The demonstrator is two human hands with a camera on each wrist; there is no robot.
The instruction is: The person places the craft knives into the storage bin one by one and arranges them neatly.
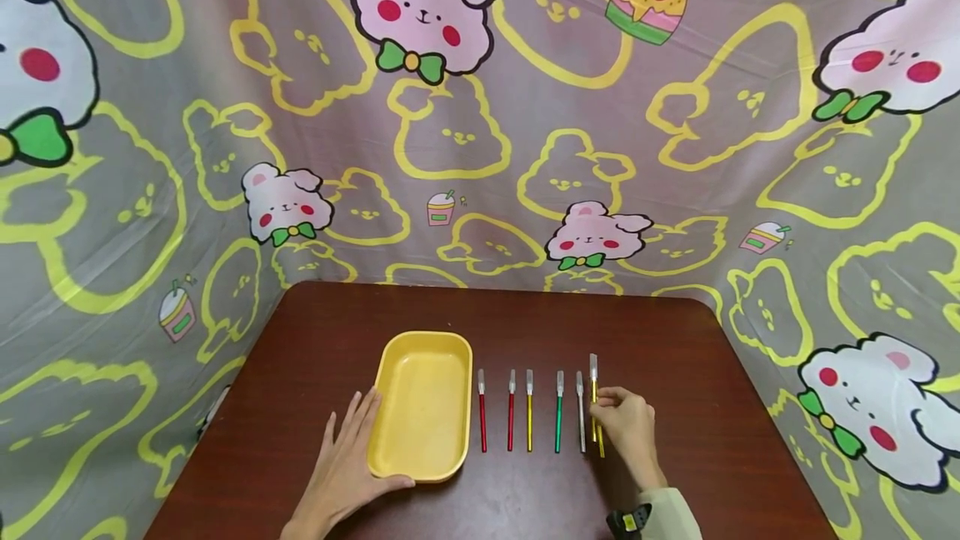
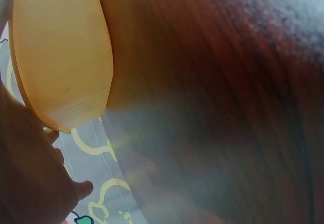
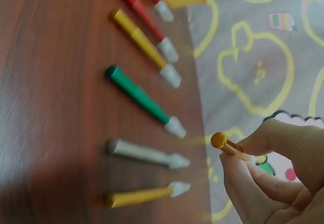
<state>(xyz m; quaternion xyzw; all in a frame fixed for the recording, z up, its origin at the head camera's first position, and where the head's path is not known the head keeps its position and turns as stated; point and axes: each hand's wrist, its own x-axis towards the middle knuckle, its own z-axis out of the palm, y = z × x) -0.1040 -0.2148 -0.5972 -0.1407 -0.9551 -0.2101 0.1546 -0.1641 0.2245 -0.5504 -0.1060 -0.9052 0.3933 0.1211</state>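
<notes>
My right hand (image 1: pixel 626 432) pinches a gold craft knife (image 3: pixel 219 141) with a clear cap between thumb and fingertips. It is raised over another gold craft knife (image 3: pixel 142 197), which lies at the right end of a row. Beside that lie a silver craft knife (image 1: pixel 581 419), a green one (image 1: pixel 558 419), a yellow one (image 1: pixel 529 419) and two red ones, the nearer (image 1: pixel 511 419) and the farther left (image 1: pixel 483 419). My left hand (image 1: pixel 341 457) touches the left rim of a yellow tray (image 1: pixel 423 473) with straight fingers, its thumb by the near corner.
Everything stands on a dark brown table (image 1: pixel 322 315). A patterned cloth (image 1: pixel 465 148) rises behind it and on both sides. The tray holds nothing. Its right rim is close to the leftmost red knife. A watch (image 1: pixel 630 519) is on the right wrist.
</notes>
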